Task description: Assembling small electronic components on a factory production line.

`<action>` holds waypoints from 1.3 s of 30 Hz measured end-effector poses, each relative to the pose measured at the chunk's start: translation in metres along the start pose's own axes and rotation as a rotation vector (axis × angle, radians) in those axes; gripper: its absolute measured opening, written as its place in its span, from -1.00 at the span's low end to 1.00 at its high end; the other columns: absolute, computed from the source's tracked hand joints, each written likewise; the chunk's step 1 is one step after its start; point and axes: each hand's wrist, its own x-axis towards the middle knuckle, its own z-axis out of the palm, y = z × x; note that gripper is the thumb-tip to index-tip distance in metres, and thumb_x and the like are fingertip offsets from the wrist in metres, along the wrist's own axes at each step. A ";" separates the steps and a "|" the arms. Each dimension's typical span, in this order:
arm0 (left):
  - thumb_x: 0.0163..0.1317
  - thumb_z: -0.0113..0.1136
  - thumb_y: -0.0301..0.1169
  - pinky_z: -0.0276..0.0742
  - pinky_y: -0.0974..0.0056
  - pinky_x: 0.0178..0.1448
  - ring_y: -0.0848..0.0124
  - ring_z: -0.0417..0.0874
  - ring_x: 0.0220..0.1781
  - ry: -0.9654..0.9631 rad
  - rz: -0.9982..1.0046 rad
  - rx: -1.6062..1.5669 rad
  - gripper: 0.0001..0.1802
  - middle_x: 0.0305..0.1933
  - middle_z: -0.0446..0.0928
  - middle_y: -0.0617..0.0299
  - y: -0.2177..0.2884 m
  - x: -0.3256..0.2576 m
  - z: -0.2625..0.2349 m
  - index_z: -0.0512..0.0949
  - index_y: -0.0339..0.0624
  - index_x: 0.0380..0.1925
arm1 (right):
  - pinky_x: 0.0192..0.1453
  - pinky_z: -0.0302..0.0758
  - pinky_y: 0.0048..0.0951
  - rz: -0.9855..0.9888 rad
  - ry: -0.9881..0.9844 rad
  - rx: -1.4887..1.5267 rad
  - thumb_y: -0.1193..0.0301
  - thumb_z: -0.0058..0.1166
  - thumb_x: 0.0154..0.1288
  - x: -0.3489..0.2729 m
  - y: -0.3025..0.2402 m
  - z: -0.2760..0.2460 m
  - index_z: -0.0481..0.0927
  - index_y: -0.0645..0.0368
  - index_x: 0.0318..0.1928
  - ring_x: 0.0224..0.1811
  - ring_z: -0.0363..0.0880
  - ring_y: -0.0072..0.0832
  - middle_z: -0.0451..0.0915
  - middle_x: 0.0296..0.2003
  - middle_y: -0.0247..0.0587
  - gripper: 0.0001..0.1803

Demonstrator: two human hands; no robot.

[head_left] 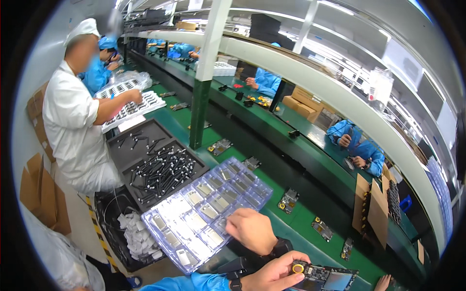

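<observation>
The circuit board (323, 277), dark with a blue patch and a gold ring at its near corner, sits at about five o'clock in the head view, pinched at its left end by the right hand (276, 274), thumb on top and fingers curled under. The left hand (251, 230) rests just above it, toward six o'clock, fingers bent down onto the near edge of the clear compartment tray (194, 220); whether it holds anything I cannot tell. The tray's pockets carry small metal plates. At nine o'clock lies a black tray of thin pins (162, 169). Loose boards dot the green conveyor belt (272, 203) at three to four o'clock. A co-worker in white (73, 121) stands at ten o'clock.
</observation>
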 end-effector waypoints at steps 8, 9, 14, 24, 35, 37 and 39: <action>0.53 -0.10 -0.55 0.77 0.19 -0.20 0.25 0.74 -0.12 0.378 0.105 0.308 -0.76 0.04 0.55 -0.06 -0.005 0.016 0.003 0.41 -0.30 0.12 | -0.11 0.72 -0.38 0.745 0.705 0.739 0.52 0.20 0.42 -0.183 0.076 -0.086 0.70 0.49 -0.04 -0.23 0.76 -0.39 0.76 -0.20 -0.03 -0.76; 0.52 -0.05 -0.52 0.72 0.24 -0.25 0.28 0.74 -0.22 0.317 0.061 0.472 -0.82 -0.04 0.57 -0.03 -0.009 0.021 -0.007 0.48 -0.32 0.01 | -0.06 0.70 -0.40 0.833 0.885 0.815 0.53 0.19 0.42 -0.216 0.070 -0.096 0.72 0.49 -0.04 -0.22 0.75 -0.41 0.76 -0.14 0.00 -0.77; 0.50 0.07 -0.42 0.57 0.34 -0.36 0.39 0.72 -0.48 0.077 -0.214 0.702 -0.81 -0.24 0.61 0.04 -0.065 0.039 -0.001 0.58 -0.34 -0.20 | -0.11 0.69 -0.41 0.578 0.697 -0.112 0.60 0.46 0.04 -0.304 0.001 -0.112 0.78 0.29 -0.12 -0.15 0.77 -0.29 0.75 -0.08 -0.01 -0.68; 0.54 0.07 -0.45 0.63 0.32 -0.28 0.40 0.75 -0.40 -0.187 -0.283 0.731 -0.80 -0.26 0.69 0.11 -0.110 0.011 0.005 0.51 -0.32 0.05 | -0.06 0.72 -0.32 0.211 0.535 -0.158 0.55 0.31 0.00 -0.332 0.009 -0.086 0.76 0.27 -0.09 -0.14 0.70 -0.28 0.71 -0.10 -0.12 -0.63; 0.61 -0.12 -0.44 0.65 0.30 -0.15 0.37 0.77 -0.27 -0.079 -0.440 0.550 -0.59 -0.08 0.68 0.03 -0.121 -0.004 -0.011 0.18 -0.33 0.36 | 0.11 0.65 -0.24 0.421 0.579 -0.018 0.48 0.47 -0.08 -0.329 0.012 -0.059 0.84 -0.01 -0.18 -0.11 0.56 -0.46 0.74 -0.12 -0.44 -0.66; 0.62 -0.14 -0.44 0.65 0.30 -0.15 0.38 0.77 -0.27 -0.075 -0.439 0.531 -0.60 -0.07 0.67 0.03 -0.119 -0.004 -0.012 0.18 -0.33 0.35 | 0.12 0.65 -0.24 0.441 0.585 -0.002 0.48 0.47 -0.07 -0.327 0.011 -0.057 0.84 0.00 -0.19 -0.10 0.56 -0.47 0.74 -0.12 -0.44 -0.67; 0.62 -0.15 -0.45 0.64 0.29 -0.15 0.38 0.77 -0.28 -0.057 -0.466 0.535 -0.64 -0.07 0.67 0.02 -0.115 -0.001 -0.012 0.19 -0.32 0.32 | 0.04 0.64 -0.31 0.422 0.562 0.009 0.49 0.49 -0.09 -0.326 0.013 -0.056 0.85 0.00 -0.20 -0.12 0.54 -0.47 0.75 -0.11 -0.45 -0.67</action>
